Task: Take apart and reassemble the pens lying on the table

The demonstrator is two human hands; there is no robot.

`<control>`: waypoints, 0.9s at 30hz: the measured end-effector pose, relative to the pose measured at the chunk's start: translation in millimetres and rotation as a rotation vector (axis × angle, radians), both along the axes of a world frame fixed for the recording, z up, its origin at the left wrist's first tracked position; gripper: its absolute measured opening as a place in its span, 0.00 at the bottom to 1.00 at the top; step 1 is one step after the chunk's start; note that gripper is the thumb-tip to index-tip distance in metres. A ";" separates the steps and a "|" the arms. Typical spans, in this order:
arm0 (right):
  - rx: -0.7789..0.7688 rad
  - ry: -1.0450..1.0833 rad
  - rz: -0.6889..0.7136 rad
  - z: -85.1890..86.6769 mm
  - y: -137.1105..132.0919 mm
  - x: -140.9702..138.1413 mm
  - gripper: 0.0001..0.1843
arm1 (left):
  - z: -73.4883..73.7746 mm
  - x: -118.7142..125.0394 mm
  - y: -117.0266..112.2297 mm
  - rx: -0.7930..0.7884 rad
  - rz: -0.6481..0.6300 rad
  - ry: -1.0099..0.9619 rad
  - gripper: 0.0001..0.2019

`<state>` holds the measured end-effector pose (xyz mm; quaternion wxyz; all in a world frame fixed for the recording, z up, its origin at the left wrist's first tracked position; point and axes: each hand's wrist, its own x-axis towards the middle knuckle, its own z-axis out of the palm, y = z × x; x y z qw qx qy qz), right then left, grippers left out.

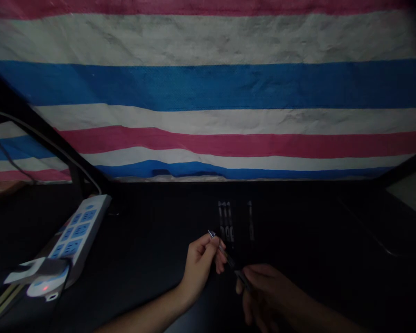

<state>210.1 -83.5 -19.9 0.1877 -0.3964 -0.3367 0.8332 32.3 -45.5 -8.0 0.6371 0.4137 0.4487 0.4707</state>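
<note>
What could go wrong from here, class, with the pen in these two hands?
1. The pen might slip: the left hand pinches it near its metal tip and the right hand holds its other end, so a loosened grip could let it drop.
2. The three pens lying close together just beyond the left hand could be knocked askew.
3. In this dim light, dark pens on the black table may be overlooked.

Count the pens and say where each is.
5: three pens together on the table, another pen to their right, one pen held by left hand and right hand. Darkness may hide others.
</note>
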 end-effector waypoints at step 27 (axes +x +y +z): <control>0.178 -0.205 -0.040 19.0 3.0 -0.8 0.20 | 3.3 -0.2 -0.7 0.031 0.039 0.022 0.18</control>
